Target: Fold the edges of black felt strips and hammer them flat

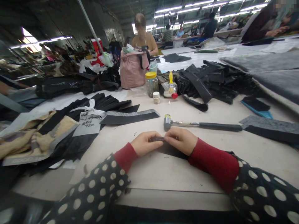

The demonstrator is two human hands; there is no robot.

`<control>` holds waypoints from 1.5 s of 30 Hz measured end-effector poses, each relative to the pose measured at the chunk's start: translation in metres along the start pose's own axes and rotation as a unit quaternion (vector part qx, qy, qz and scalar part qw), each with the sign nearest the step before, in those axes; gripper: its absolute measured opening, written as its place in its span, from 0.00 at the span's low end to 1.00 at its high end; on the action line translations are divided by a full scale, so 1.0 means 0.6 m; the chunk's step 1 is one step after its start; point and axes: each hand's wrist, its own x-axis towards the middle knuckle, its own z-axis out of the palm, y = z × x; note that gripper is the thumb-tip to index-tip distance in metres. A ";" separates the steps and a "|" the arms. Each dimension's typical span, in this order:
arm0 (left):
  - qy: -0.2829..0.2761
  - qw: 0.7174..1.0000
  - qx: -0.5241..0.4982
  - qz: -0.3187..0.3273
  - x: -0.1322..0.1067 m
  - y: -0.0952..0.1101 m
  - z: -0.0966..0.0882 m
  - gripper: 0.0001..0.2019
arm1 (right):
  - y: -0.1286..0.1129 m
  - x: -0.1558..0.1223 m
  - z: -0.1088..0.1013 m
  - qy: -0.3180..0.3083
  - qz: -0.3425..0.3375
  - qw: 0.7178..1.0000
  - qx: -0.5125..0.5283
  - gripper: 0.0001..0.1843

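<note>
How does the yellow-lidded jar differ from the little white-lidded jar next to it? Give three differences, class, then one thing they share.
The yellow-lidded jar is much taller and wider than the white-lidded jar. Its lid is yellow; the small one's is white. The large jar's clear wall shows dark speckled contents; the small jar looks pale and opaque. Both stand upright, lids on, on the table, beyond the hammer.
</note>
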 end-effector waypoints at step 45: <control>0.001 0.937 0.309 0.166 -0.006 -0.009 -0.024 0.10 | -0.051 -0.015 0.028 -0.084 -0.074 0.945 -0.307 0.15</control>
